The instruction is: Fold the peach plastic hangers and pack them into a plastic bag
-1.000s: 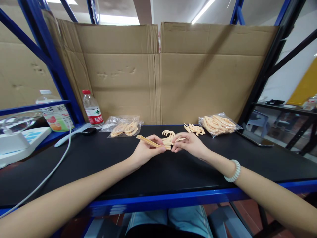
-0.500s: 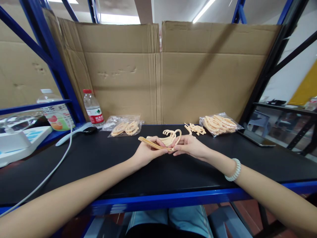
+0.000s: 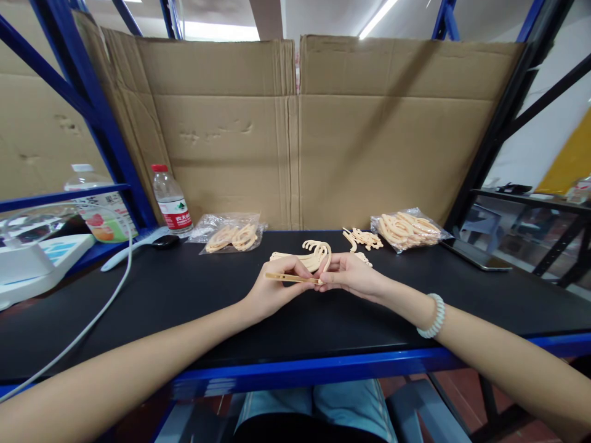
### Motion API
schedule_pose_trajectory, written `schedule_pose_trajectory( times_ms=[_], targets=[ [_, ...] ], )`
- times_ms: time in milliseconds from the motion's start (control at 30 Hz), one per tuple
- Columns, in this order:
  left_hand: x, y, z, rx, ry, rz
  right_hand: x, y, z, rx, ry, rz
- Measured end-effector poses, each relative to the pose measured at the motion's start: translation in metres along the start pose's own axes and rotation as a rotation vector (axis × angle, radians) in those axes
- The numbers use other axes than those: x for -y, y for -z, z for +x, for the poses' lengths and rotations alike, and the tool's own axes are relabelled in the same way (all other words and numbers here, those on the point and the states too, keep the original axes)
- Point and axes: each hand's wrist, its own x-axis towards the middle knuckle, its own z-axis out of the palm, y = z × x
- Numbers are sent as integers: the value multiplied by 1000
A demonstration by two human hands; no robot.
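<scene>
My left hand [image 3: 273, 288] pinches a thin beige plastic strip [image 3: 287, 277] and holds it almost level above the black tabletop [image 3: 184, 295]. My right hand [image 3: 348, 275] grips a curved beige hook piece [image 3: 325, 255] whose end meets the right tip of the strip. Just behind both hands lies a small heap of the same beige hook pieces [image 3: 308, 254].
A clear bag of beige parts [image 3: 231, 234] lies at the back left, a fuller bag [image 3: 406, 229] at the back right, loose pieces [image 3: 362, 238] beside it. A water bottle [image 3: 170, 200], a white cable [image 3: 92, 320] and a white device [image 3: 32, 264] are on the left. Cardboard walls [image 3: 295, 135] close the back.
The strip in my left hand has swung from a slant to nearly level and sunk a little. My right hand has brought the hook piece against its right end.
</scene>
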Motion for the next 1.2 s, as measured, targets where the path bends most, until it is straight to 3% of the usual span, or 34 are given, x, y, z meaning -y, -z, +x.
schedule_pose_trajectory(
  times_ms=[167, 467, 1200],
  targets=[
    [-4, 1, -1, 1, -53, 63, 2, 0, -1, 27, -17, 25],
    [-6, -1, 0, -7, -16, 60, 1, 7, -1, 118, -52, 27],
    [-5, -3, -2, -27, 46, 2, -8, -3, 3, -19, 98, -102]
  ],
)
